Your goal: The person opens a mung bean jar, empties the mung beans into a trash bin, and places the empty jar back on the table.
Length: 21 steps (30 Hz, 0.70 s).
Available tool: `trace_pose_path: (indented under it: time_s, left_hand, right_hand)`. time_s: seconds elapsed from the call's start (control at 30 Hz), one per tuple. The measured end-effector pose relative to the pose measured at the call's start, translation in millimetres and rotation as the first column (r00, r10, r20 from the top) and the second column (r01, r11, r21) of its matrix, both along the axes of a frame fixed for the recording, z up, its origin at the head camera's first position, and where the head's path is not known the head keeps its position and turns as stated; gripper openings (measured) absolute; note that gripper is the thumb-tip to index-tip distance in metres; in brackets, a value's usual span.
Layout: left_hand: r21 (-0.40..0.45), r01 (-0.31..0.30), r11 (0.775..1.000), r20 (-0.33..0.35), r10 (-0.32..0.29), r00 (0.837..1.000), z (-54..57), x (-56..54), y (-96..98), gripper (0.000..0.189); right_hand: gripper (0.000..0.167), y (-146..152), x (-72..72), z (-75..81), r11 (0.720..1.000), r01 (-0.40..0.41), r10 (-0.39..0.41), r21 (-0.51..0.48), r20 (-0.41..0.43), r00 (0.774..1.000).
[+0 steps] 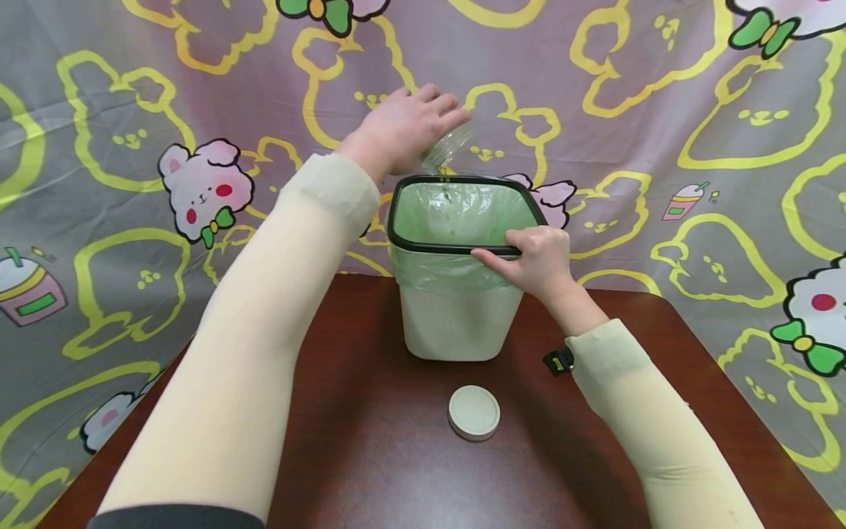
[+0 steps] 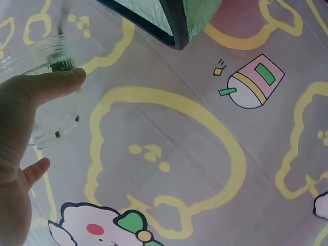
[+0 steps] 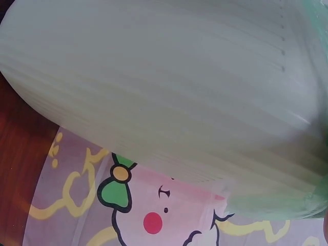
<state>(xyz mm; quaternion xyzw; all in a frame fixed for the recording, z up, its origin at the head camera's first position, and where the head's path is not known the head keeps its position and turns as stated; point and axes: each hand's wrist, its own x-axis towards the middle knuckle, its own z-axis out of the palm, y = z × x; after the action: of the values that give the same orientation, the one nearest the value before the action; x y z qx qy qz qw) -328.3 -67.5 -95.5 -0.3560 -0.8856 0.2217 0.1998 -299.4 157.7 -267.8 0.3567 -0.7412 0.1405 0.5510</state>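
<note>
A clear jar [image 1: 449,150] is tilted mouth-down over the back left of a white trash bin [image 1: 459,323], gripped by my left hand [image 1: 405,131]. In the left wrist view, small dark green bits [image 2: 62,65] gather inside the jar near its mouth, and a few cling to its wall. Some bits fall into the bin in the head view. A green plastic liner [image 1: 476,213] lines the bin, folded out under its black rim [image 1: 456,248]. The front right corner of that rim is held by my right hand [image 1: 540,261], thumb along the outside.
A round cream lid [image 1: 474,411] lies flat on the dark red-brown table [image 1: 370,411], in front of the bin. Close behind the table hangs a patterned cloth [image 1: 251,95]. A small black device [image 1: 558,361] sits at my right wrist.
</note>
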Motion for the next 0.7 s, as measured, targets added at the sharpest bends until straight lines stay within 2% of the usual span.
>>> trace_pose_path:
  time_s: [0.37, 0.57, 0.7]
  left_hand:
    - [0.017, 0.013, 1.0, -0.02, -0.013, 1.0, 2.1, 0.5, -2.5, 0.085]
    - [-0.018, 0.0, 1.0, -0.036, -0.001, 0.999, -0.2, 0.1, -2.9, 0.08]
    - [-0.099, 0.017, 0.995, -0.074, -0.025, 0.997, -0.9, -0.3, -1.7, 0.078]
  right_hand:
    - [0.07, -0.2, 0.8, 0.9, 1.0, 0.009, -0.009, 0.003, 0.005, 1.0]
    - [0.07, -0.5, 1.4, 0.1, 1.0, 0.003, -0.003, 0.007, 0.008, 1.0]
    - [0.07, -0.2, 1.1, 0.8, 1.0, 0.009, -0.009, 0.003, 0.0, 1.0]
